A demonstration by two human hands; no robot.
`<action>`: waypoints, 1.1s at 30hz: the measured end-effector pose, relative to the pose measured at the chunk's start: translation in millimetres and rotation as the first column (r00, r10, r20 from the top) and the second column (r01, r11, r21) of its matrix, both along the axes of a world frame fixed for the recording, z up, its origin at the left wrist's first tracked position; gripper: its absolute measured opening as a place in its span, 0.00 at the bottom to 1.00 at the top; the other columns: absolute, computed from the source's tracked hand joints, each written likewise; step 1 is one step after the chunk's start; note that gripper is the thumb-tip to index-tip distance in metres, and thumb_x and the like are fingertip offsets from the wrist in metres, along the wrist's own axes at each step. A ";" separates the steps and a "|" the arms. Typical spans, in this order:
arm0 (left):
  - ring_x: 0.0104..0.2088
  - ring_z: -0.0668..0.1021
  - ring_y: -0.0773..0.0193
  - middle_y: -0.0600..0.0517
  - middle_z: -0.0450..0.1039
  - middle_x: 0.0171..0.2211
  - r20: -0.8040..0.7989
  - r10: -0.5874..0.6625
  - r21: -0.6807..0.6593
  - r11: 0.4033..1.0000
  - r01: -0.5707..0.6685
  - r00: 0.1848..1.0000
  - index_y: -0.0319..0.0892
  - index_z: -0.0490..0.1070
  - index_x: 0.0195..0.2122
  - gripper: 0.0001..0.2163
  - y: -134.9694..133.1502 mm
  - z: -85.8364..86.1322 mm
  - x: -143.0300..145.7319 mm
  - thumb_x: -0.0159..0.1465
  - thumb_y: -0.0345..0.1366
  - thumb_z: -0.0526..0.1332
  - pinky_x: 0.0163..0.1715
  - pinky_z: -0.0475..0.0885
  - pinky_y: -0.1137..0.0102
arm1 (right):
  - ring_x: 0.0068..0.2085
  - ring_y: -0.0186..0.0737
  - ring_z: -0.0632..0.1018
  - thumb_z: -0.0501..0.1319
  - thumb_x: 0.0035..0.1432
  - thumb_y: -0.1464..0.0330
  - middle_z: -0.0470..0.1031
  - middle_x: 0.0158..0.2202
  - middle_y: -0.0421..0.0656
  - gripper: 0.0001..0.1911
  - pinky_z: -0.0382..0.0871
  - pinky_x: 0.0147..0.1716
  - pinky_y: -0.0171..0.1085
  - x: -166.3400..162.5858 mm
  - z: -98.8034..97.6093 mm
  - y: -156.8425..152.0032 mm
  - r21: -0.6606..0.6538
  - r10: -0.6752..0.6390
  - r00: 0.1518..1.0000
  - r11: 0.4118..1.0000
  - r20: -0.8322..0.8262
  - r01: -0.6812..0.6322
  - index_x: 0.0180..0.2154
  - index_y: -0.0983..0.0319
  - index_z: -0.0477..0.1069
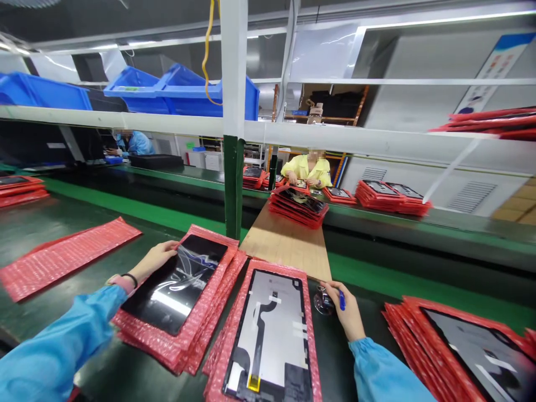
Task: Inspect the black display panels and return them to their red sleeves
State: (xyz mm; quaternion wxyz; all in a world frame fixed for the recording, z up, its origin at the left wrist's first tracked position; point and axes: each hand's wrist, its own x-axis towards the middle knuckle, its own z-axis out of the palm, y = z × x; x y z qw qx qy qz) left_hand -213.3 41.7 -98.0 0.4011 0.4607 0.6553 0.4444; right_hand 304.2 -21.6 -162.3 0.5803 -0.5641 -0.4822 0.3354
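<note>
My left hand (pixel 157 259) has its fingers closed on the upper left edge of a glossy black tablet screen (pixel 180 285), which rests over a stack of red bubble-wrap bags (pixel 190 349). My right hand (pixel 345 312) holds a blue pen-like tool (pixel 342 300), and its fingertips are at the rim of a small clear round object (pixel 323 302); whether they grip it I cannot tell. Between my hands a second screen (pixel 272 329) lies with its grey back up, showing a dark flex cable and yellow tape, on red bubble wrap.
More screens on red bags (pixel 477 352) are stacked at the right. Flat red bubble wrap (pixel 71 254) lies at the left. A wooden board (pixel 288 240) bridges to the far bench, bearing another stack (pixel 298 205). A person in yellow (pixel 307 167) works opposite. A post (pixel 233 167) stands ahead.
</note>
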 end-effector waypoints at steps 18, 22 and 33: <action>0.57 0.71 0.41 0.39 0.73 0.53 -0.256 -0.183 0.064 0.977 0.205 0.949 0.37 0.69 0.51 0.30 3.3 -18.5 26.4 0.49 0.47 0.66 0.59 0.60 0.55 | 0.23 0.39 0.75 0.46 0.64 0.47 0.76 0.25 0.40 0.23 0.64 0.20 0.34 -82.4 29.2 -94.4 -0.087 0.370 0.895 0.912 -0.247 -0.401 0.40 0.57 0.66; 0.67 0.49 0.37 0.36 0.56 0.65 -0.321 -0.087 0.231 0.959 0.167 0.943 0.36 0.63 0.55 0.34 -10.3 -11.2 51.9 0.48 0.47 0.64 0.64 0.42 0.46 | 0.25 0.36 0.71 0.60 0.58 0.54 0.71 0.22 0.39 0.17 0.61 0.26 0.34 -89.4 27.6 -105.1 -0.148 0.332 0.943 0.934 0.025 -0.325 0.26 0.59 0.65; 0.35 0.75 0.60 0.48 0.73 0.35 0.120 -0.485 0.098 0.874 0.476 0.866 0.41 0.71 0.41 0.16 -100.4 -9.3 172.5 0.51 0.39 0.64 0.38 0.72 0.64 | 0.22 0.35 0.58 0.61 0.48 0.58 0.54 0.16 0.35 0.21 0.48 0.25 0.37 -99.4 23.8 -107.4 -0.200 0.241 0.920 0.962 0.310 -0.185 0.16 0.57 0.52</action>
